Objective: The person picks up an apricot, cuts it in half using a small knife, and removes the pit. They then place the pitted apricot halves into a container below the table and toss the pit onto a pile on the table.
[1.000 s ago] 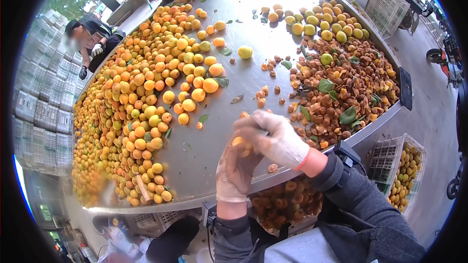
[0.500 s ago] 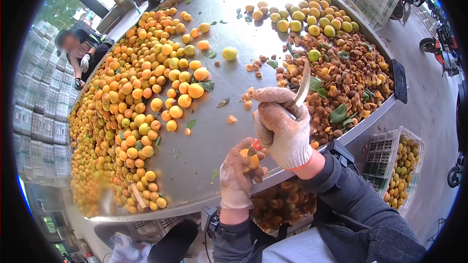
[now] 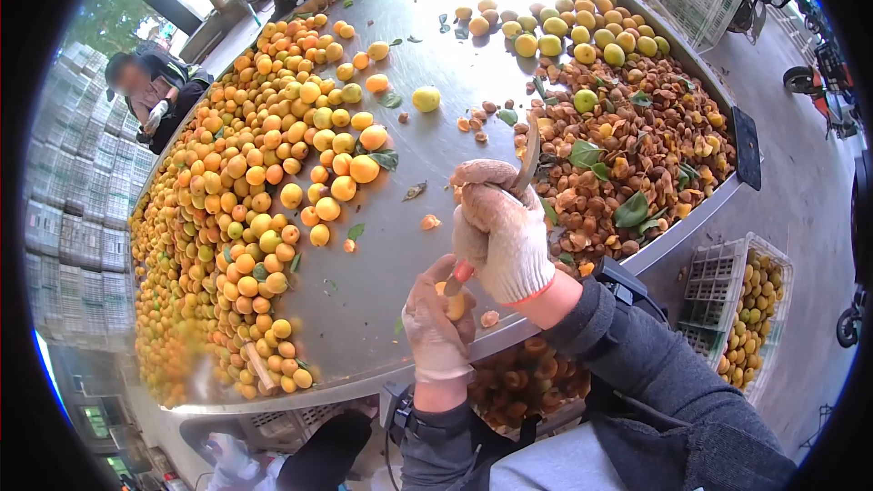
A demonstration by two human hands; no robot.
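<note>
My left hand point(image 3: 438, 320), in a stained pale glove, holds a yellow-orange fruit point(image 3: 450, 302) near the table's front edge. Just above it, my right hand point(image 3: 502, 235), also gloved, is closed around a knife point(image 3: 529, 156). The curved blade sticks out above the fist, and a red part of the tool shows below it, touching the fruit. A small brown piece point(image 3: 490, 319) lies right of my left hand. Whole orange and yellow fruits point(image 3: 273, 141) cover the table's left side. Brown pits and scraps point(image 3: 627, 145) are heaped at the right.
The metal table point(image 3: 364, 264) has a raised rim. Yellow-green fruits point(image 3: 605, 27) sit at its far right. A crate of fruit point(image 3: 750, 309) stands at the right, and cut fruit point(image 3: 532, 382) lies below the front edge. Co-workers point(image 3: 150, 91) are at the left and far side.
Both hands have shifted slightly left, the right one also with the knife. The brown piece beside my left hand now shows apart from it. The co-worker at the left has moved a hand.
</note>
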